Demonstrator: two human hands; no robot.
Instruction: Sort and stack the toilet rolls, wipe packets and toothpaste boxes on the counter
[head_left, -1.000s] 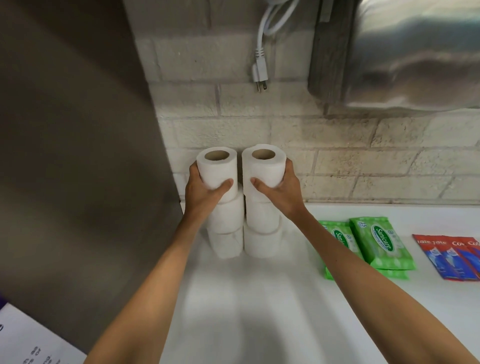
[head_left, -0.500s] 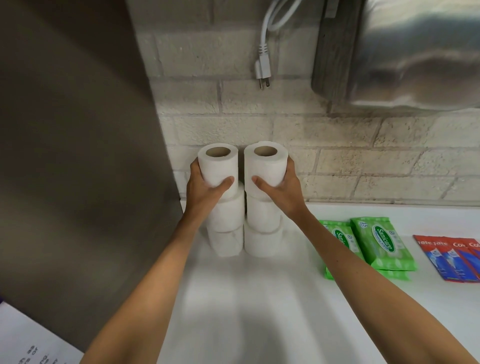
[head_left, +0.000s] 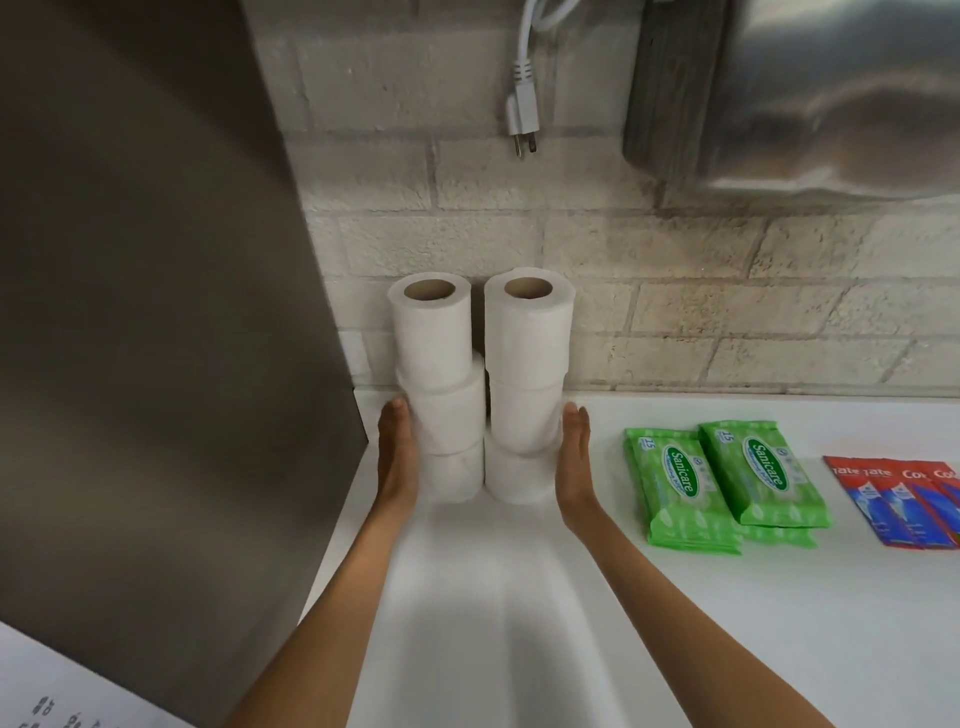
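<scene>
Counter (head_left: 675, 623): left stack (head_left: 439, 395) and right stack (head_left: 527, 384) of toilet rolls, three high each, side by side against wall (head_left: 675, 312). Left hand (head_left: 397, 457), right hand (head_left: 574, 462) flank them. Wipe packets (head_left: 722, 483) to right; toothpaste boxes (head_left: 904, 499) beyond.

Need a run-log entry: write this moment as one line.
left hand: open, flat beside left roll stack | right hand: open, flat beside right roll stack | wipe packets, toothpaste boxes: untouched, right

6 white toilet rolls (head_left: 527, 338) in 2 upright 3-high stacks by wall; green wipe pkts (head_left: 763, 473) to their right, red toothpaste boxes (head_left: 898, 499) flat beyond.
</scene>
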